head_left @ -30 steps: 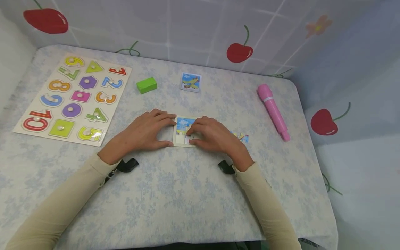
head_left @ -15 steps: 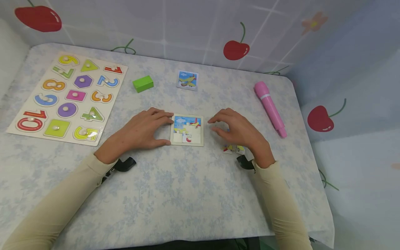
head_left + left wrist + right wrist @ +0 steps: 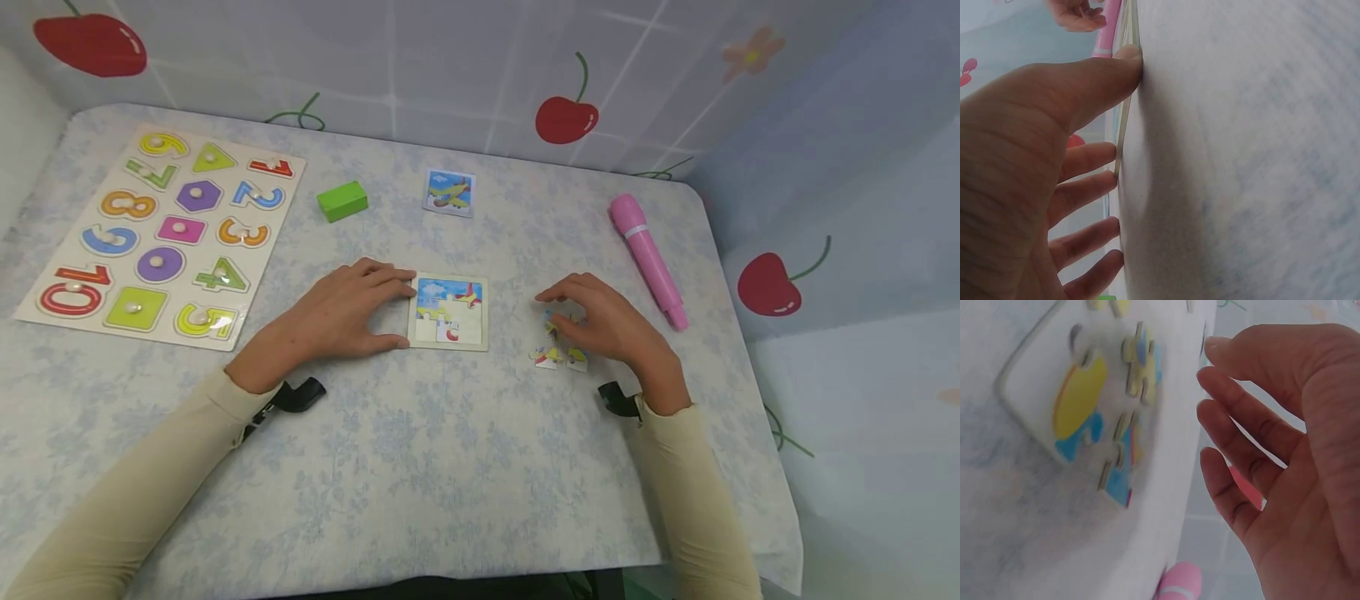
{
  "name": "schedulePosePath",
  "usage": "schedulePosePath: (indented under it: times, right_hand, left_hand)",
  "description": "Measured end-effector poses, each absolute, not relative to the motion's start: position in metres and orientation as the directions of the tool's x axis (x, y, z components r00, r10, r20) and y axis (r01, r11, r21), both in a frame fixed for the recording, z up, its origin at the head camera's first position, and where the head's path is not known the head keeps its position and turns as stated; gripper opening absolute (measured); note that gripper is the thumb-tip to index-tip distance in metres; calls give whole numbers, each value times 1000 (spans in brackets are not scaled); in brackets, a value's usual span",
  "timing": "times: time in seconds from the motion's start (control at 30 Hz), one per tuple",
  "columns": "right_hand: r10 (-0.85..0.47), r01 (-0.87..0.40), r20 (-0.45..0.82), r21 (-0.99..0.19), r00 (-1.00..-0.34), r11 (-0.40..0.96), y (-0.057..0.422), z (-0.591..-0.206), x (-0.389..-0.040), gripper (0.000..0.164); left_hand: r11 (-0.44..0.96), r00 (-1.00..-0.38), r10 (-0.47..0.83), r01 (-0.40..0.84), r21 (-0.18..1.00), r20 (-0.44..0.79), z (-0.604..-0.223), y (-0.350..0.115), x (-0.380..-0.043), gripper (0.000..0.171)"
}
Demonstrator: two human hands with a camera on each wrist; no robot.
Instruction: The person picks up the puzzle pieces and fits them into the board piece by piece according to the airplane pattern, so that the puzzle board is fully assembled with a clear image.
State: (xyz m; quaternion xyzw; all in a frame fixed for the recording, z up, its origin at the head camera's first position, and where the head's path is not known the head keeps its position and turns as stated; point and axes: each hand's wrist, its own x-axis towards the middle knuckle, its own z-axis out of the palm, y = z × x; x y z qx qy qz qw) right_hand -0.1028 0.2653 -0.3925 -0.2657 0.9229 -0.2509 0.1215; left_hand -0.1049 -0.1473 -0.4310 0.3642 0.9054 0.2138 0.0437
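A small square jigsaw board (image 3: 485,315) lies flat at the table's middle, its upper part and lower centre showing fitted pieces of an airplane picture. My left hand (image 3: 337,312) rests at its left side, thumb at the lower corner and fingers at the upper; the left wrist view shows these tips against the board's thin edge (image 3: 1124,125). To the right lie several loose jigsaw pieces (image 3: 548,358), some partly hidden under my right hand (image 3: 611,325). That hand hovers over them, thumb and fingers apart. A yellow and blue piece (image 3: 1082,400) lies nearest in the right wrist view.
An airplane picture card (image 3: 450,193) and a green block (image 3: 342,202) lie beyond the board. On the left is a large peg board of numbers and shapes (image 3: 191,287). A pink microphone-shaped toy (image 3: 651,262) lies on the right. Printed curtains border the table (image 3: 420,467).
My right hand has left the jigsaw board and moved right, over the loose pieces, uncovering a red-tailed section of the picture. My left hand stays at the board's left side.
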Motion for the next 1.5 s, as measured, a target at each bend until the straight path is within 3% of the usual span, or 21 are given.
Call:
schedulePosePath:
  times: [0.47, 1.13, 1.5]
  right_hand:
    - [-569, -393, -183, -557, -802, 732, 285, -400, -96, 48]
    - [-586, -413, -160, -565, -794, 714, 283, -406, -98, 42]
    - [-540, -388, -152, -541, -828, 746, 271, -405, -99, 42]
  left_hand:
    - [654, -735, 675, 638, 406, 66, -431, -146, -105, 75]
    - [654, -737, 673, 633, 414, 64, -431, -145, -103, 72]
    - [654, -737, 672, 636, 411, 70, -430, -146, -103, 72]
